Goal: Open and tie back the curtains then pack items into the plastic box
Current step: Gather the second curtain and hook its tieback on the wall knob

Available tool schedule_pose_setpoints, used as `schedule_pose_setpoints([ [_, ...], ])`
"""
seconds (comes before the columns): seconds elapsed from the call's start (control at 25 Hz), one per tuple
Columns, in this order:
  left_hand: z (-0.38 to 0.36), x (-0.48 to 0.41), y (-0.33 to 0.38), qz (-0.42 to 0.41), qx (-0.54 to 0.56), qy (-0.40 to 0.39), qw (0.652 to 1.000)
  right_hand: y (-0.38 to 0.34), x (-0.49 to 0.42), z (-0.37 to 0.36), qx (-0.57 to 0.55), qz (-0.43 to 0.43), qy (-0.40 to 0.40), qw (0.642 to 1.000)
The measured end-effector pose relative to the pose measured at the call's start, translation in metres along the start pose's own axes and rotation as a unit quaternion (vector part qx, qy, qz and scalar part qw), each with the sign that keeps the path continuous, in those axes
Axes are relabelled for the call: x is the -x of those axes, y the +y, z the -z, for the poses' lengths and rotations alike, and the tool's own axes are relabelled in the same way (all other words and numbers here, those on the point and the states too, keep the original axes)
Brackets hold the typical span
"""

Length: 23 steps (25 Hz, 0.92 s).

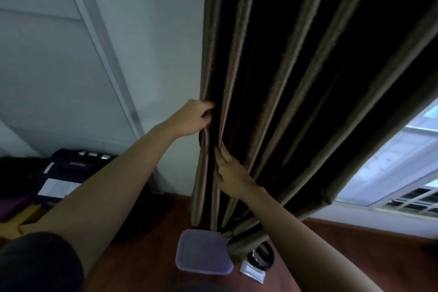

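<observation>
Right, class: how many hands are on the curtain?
2: the left hand grips the curtain at its left edge; the right hand touches the next fold, lower down.
</observation>
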<state>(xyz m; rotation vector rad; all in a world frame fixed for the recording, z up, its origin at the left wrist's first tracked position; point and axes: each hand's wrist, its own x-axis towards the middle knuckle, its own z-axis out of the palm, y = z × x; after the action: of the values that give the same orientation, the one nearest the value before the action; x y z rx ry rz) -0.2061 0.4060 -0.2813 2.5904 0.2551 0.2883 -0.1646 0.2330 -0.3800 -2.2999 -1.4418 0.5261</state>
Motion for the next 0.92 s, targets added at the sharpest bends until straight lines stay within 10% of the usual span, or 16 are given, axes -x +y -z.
schedule_pose_setpoints([
  [0.6,-0.022,0.003,0.027,0.008,-0.056,0.032,0.998,0.011,0.003,0.005,0.062,0.017,0.002,0.998],
  [0.84,-0.023,0.016,0.006,-0.033,-0.047,0.106,0.993,0.013,0.023,0.017,0.052,-0.062,0.395,0.915],
  [0.92,-0.026,0.017,0.004,-0.047,-0.032,0.115,0.992,0.012,0.017,0.036,0.043,-0.087,0.410,0.907],
])
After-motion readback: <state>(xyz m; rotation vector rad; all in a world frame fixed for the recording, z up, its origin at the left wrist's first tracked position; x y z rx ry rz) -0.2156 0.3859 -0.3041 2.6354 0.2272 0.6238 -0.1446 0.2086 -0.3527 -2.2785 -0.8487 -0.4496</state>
